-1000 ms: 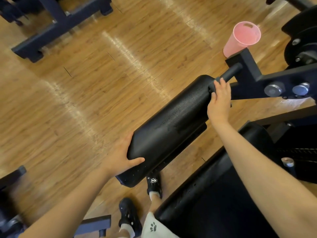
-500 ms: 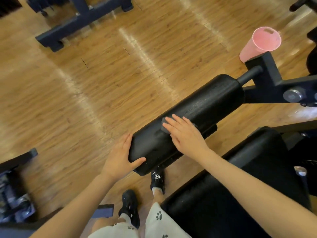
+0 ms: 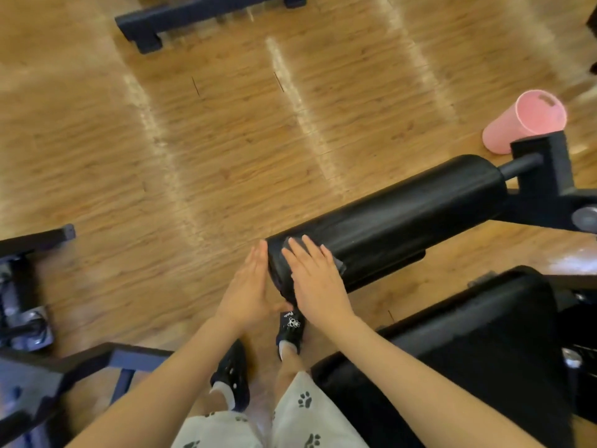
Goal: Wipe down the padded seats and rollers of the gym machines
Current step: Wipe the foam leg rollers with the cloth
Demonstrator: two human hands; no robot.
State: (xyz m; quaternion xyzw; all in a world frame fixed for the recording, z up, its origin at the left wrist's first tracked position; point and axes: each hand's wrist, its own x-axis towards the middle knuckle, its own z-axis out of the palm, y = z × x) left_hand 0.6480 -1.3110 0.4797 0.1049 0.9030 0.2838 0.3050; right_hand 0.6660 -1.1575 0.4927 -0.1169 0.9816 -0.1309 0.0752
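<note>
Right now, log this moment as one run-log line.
step: wiping black padded roller | right hand: presses dark cloth flat near free end | left hand: flat against end cap | black padded seat: untouched

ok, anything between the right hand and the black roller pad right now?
Only the dark cloth: the right hand presses it flat on the roller near its free end. The left hand rests against that end. Nothing else visible lies on the roller.

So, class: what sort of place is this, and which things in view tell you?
Most likely a gym. A black padded roller sits on a dark steel machine frame, a padded seat lies beside it, and another machine's base stands on the wooden floor.
</note>
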